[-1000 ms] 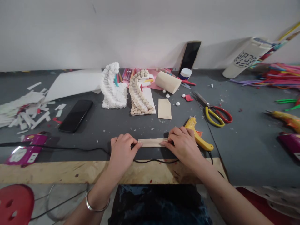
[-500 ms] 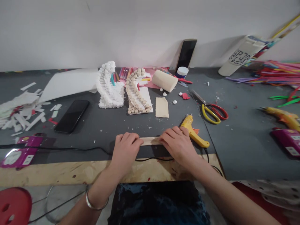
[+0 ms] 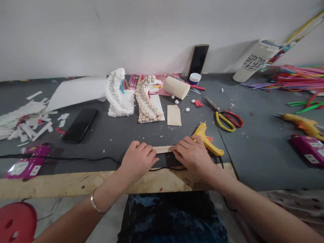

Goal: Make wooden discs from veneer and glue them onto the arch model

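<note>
Our one strip (image 3: 164, 149) shows narrower between our hands than a second ago.
Near the table's (image 3: 121, 133) front edge, we hold it by both ends, left hand (image 3: 139, 158) and right hand (image 3: 193, 154), fingers curled nearly closed. We count two glue guns (image 3: 212, 147), one just beside the right hand, one well right of it; two phones (image 3: 79, 125), one lying left, one standing at the back edge; two models (image 3: 120, 98); one pair of scissors (image 3: 220, 111).

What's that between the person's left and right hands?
In the head view, a narrow pale strip spans the gap, one end at the left hand, the other at the right hand.
</note>
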Demonstrator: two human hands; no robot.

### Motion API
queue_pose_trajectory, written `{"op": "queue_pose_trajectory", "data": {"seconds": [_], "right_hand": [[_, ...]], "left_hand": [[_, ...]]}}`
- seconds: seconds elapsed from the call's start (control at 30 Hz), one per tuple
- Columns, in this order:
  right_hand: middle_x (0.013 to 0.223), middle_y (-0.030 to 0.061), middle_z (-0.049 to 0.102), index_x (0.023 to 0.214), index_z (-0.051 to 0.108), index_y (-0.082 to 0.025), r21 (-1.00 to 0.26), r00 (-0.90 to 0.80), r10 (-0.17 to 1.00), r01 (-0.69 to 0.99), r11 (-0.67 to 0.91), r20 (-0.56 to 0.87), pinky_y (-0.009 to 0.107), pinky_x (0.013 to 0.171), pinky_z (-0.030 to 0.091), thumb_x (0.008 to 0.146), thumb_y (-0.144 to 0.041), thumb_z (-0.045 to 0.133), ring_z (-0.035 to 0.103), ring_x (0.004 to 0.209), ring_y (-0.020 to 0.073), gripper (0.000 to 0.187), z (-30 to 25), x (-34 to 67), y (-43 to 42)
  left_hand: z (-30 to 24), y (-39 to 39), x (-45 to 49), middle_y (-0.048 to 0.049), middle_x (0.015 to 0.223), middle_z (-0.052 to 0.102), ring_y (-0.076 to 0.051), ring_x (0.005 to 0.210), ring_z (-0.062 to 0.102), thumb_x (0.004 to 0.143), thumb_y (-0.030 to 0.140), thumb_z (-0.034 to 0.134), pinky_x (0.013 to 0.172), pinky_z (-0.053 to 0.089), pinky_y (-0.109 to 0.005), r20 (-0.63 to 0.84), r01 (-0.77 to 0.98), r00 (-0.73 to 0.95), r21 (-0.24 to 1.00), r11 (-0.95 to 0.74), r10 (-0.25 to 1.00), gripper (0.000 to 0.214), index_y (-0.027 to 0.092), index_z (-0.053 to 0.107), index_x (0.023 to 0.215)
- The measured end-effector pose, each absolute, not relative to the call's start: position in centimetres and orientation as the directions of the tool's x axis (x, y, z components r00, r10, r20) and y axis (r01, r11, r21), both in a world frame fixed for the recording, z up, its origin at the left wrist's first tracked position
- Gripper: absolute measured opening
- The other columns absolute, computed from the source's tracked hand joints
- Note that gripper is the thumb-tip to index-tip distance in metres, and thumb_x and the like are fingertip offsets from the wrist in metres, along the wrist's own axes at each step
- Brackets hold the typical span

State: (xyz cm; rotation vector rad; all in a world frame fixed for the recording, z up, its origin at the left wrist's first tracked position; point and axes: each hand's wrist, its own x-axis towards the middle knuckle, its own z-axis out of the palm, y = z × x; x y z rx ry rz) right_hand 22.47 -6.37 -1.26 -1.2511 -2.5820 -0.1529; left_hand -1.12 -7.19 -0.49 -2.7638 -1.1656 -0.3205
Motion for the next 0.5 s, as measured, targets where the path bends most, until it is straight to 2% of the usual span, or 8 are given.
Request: {"op": "queue_pose_trajectory", "data": {"seconds": [0.1,0.23,0.4,0.5], "right_hand": [[0.071,0.0039,0.066,0.073,0.066,-0.019,-0.038,-0.554,0.775,0.806,0.591,0.303,0.037,0.082,0.025,0.095,-0.022,0.048,0.049,0.077,0.0198,0.029,-1.52,22.34,-6.49],[0.074,0.0041,0.065,0.083,0.067,-0.021,-0.027,-0.563,0.779,0.806,0.592,0.277,0.038,0.083,0.025,0.095,-0.028,0.05,0.049,0.078,0.0207,0.022,-1.39,22.19,-6.86],[0.083,0.004,0.066,0.094,0.067,-0.024,0.019,-0.608,0.762,0.784,0.62,0.225,0.039,0.083,0.025,0.096,-0.019,0.049,0.048,0.084,0.0218,0.019,-1.21,22.14,-7.0],[0.09,0.0037,0.068,0.091,0.068,-0.023,-0.025,-0.566,0.78,0.805,0.592,0.267,0.039,0.085,0.026,0.097,-0.021,0.048,0.05,0.087,0.0215,0.02,-1.32,22.32,-6.94]], "left_hand": [[-0.74,-7.13,-0.91,-0.0029,0.073,0.062,-0.019,0.074,0.054,0.095,0.022,0.049,0.068,0.028,-0.037,0.251,0.732,0.672,-0.088,-0.675,0.696,0.021,0.019,0.061,0.078],[-1.27,-6.99,-0.87,-0.0016,0.071,0.059,-0.019,0.073,0.052,0.094,0.012,0.046,0.068,0.028,-0.037,0.243,0.73,0.68,-0.144,-0.668,0.691,0.023,0.019,0.057,0.075],[-1.51,-7.21,-0.99,-0.0019,0.075,0.061,-0.02,0.075,0.053,0.094,0.01,0.044,0.068,0.029,-0.038,0.237,0.751,0.656,-0.102,-0.653,0.717,0.024,0.02,0.058,0.078],[-1.41,-7.44,-1.16,-0.0023,0.083,0.066,-0.02,0.081,0.056,0.095,0.013,0.045,0.072,0.03,-0.038,0.246,0.769,0.629,-0.059,-0.636,0.737,0.021,0.021,0.061,0.084]]}}
